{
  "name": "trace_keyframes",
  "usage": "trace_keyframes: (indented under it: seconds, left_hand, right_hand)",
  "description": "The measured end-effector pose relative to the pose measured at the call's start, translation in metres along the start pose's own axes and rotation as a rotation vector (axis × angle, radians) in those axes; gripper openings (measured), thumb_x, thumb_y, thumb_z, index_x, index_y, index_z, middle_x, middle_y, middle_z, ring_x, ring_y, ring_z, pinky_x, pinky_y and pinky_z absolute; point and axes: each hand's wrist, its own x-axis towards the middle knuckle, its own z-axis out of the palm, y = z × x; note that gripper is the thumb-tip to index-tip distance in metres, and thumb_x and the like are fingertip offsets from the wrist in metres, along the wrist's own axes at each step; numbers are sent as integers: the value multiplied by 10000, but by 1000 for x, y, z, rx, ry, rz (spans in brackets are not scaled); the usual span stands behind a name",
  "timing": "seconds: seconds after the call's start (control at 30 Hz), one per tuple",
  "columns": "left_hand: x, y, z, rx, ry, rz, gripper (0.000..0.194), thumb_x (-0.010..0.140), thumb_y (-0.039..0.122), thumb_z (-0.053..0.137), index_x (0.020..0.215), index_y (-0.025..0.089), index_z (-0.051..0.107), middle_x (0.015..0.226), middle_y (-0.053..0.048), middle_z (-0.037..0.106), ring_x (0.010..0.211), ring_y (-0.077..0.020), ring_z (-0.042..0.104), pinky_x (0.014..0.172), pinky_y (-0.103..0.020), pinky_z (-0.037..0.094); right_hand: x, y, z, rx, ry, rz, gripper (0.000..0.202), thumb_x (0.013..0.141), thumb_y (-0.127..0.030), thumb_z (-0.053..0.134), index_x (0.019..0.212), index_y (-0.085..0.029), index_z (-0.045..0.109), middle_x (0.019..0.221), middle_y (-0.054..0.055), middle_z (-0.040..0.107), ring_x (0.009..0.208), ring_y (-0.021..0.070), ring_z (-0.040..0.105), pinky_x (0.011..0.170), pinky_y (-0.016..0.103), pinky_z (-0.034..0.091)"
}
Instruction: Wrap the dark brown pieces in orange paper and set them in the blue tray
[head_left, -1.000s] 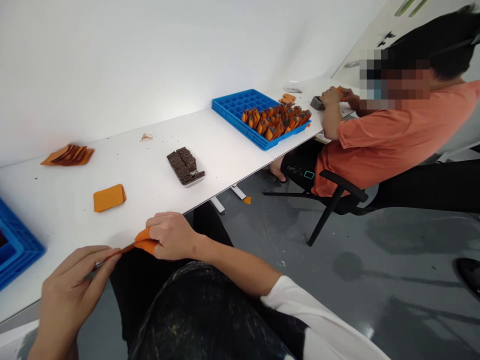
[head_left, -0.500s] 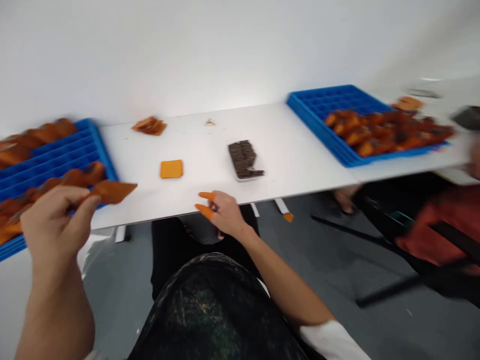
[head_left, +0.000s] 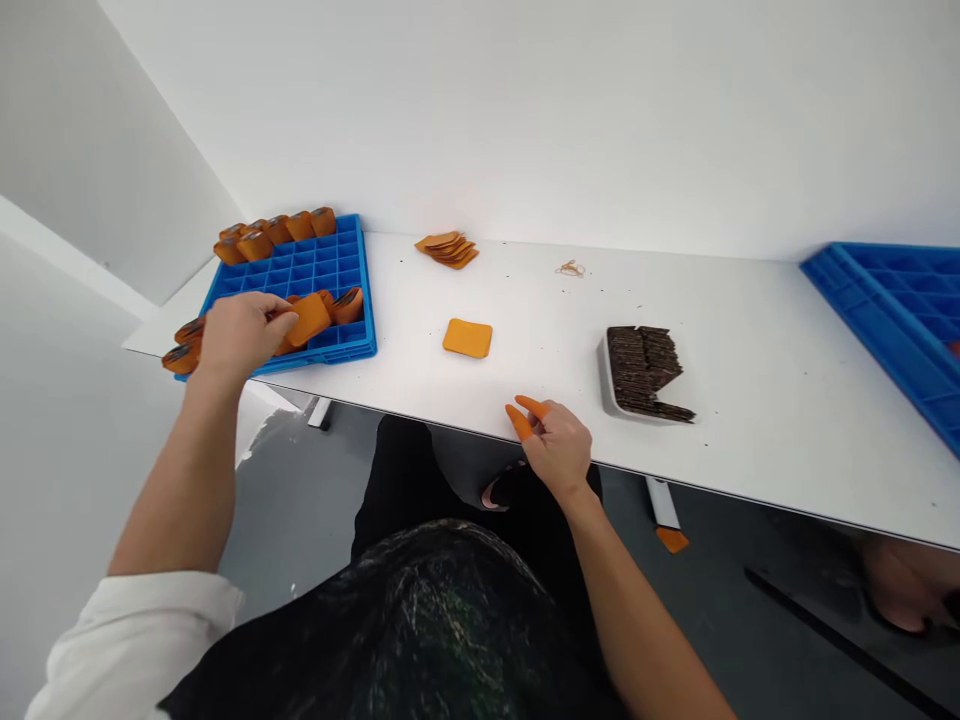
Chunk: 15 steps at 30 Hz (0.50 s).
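Note:
My left hand [head_left: 244, 335] pinches a flat orange piece [head_left: 311, 320] with rounded corners over the near side of the left blue divided tray [head_left: 365, 290]. Rolled orange bundles [head_left: 347, 305] stand in that tray beside the piece. At the table's near edge my right hand [head_left: 559, 445] is held with thumb and forefinger apart, both in orange finger covers, with nothing between them. Another flat orange piece [head_left: 467, 338] lies on the white table, up and left of my right hand. A clear tub of thin dark brown slips [head_left: 637, 370] stands to its right.
A fanned pile of orange pieces [head_left: 448, 248] lies near the wall, with thin tan bands [head_left: 571, 268] to its right. A second blue tray [head_left: 885, 330] is at the far right. Below the table, an orange piece [head_left: 673, 540] lies by a table leg.
The view has swung left. My left hand, still pinching the orange piece, is now over the left tray's near compartments. My right hand keeps much the same pose at the table edge.

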Motion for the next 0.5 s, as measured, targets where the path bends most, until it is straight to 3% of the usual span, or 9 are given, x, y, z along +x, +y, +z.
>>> trace_keyframes:
  seconds: [0.23,0.5]
  left_hand:
    - [2,6,33,152,-70,-8,444,1006,418,501,1241,226,826,1193,-130,812,1107,-363,723,925,-446,528]
    - [9,-3,21,288,-205,21,445,974,420,471,1138,223,835,1127,-136,814,1094,-378,720,891,-424,544]
  right_hand:
    - [0,0,0,5,-13,3,395,1047,-511,614,1089,-196,850,732,20,681,677,171,567,702,328,449]
    - [-1,1,0,-2,-9,-6,383,1046,-501,625,1091,-194,849,728,16,682,672,170,566,692,329,444]
